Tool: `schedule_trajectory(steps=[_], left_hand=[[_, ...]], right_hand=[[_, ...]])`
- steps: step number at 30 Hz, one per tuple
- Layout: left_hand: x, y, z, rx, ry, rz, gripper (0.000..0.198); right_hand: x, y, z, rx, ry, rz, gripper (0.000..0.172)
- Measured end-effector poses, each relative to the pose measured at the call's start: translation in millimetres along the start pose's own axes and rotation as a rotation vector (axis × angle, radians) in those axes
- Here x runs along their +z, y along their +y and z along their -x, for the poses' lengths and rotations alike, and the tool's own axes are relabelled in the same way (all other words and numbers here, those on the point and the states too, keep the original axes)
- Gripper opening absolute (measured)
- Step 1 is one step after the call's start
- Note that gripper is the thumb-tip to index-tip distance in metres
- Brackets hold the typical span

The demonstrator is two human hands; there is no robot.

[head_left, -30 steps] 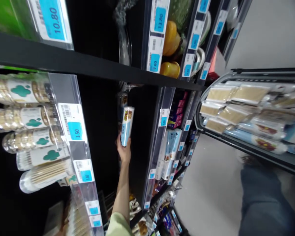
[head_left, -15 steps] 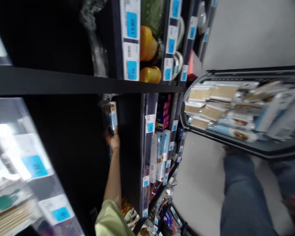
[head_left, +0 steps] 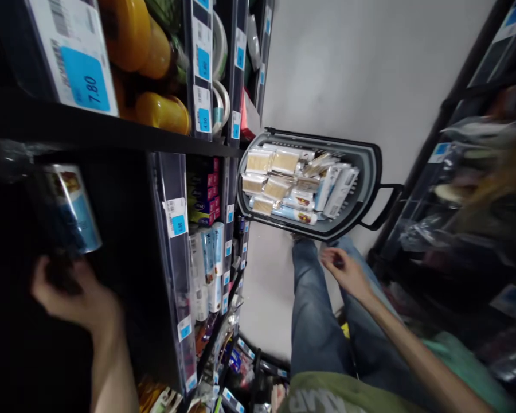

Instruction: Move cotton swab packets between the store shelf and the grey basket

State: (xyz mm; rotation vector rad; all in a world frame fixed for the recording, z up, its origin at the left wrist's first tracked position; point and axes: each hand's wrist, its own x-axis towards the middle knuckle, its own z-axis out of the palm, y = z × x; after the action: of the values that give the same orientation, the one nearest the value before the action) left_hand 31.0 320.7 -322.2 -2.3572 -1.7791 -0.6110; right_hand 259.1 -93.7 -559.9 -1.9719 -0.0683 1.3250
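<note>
My left hand (head_left: 79,301) is inside a dark shelf bay at the lower left. Its fingers curl round the dark lower end of a blue and white roll (head_left: 71,206) with a food picture on it. The hand is blurred. My right hand (head_left: 344,269) hovers over my jeans (head_left: 312,310), just below a grey shopping basket (head_left: 370,166). Its fingers are loosely apart and hold nothing. The basket carries beige flat packs (head_left: 269,172) and several blue and white rolls (head_left: 298,215).
Black shelving (head_left: 112,135) with blue price tags (head_left: 86,80) fills the left side. It holds yellow containers (head_left: 161,112), purple boxes (head_left: 204,195) and more blue and white rolls (head_left: 206,258). A second dark rack (head_left: 468,189) stands at the right. Grey floor (head_left: 348,74) lies between them.
The view has swung right, away from the toothpick jars. My left hand has carried the roll deeper into the shelf bay. My right hand and the whole basket have come into view.
</note>
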Motion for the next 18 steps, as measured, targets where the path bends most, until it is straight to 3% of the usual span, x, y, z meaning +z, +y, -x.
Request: schedule_trajectory(steps=[1, 3, 7, 9, 10, 13, 18], left_hand=[[-12.8, 21, 26, -0.001, 0.038, 0.095, 0.045], [-34.5, 64, 91, -0.038, -0.070, 0.247, 0.046], [-56.5, 132, 240, 0.054, -0.611, 0.423, 0.039], [-62.5, 151, 295, -0.018, -0.913, 0.586, 0.048], [-64.9, 155, 311, 0.000, -0.986, 0.662, 0.053], [-65.3, 144, 315, 0.161, -1.060, 0.665, 0.061], [-49.8, 74, 254, 0.102, -1.019, 0.419, 0.036]], right_hand=[[5, -6, -15, -0.061, -0.010, 0.070, 0.033], [15, -19, -50, -0.203, -0.007, 0.221, 0.037], [41, -52, -133, -0.467, 0.029, 0.507, 0.050], [55, -65, -168, -0.504, 0.024, 0.616, 0.056], [61, -70, -183, -0.503, 0.024, 0.661, 0.058], [78, -77, -213, -0.462, 0.065, 0.744, 0.062], [91, -75, -220, -0.363, 0.177, 0.780, 0.036]])
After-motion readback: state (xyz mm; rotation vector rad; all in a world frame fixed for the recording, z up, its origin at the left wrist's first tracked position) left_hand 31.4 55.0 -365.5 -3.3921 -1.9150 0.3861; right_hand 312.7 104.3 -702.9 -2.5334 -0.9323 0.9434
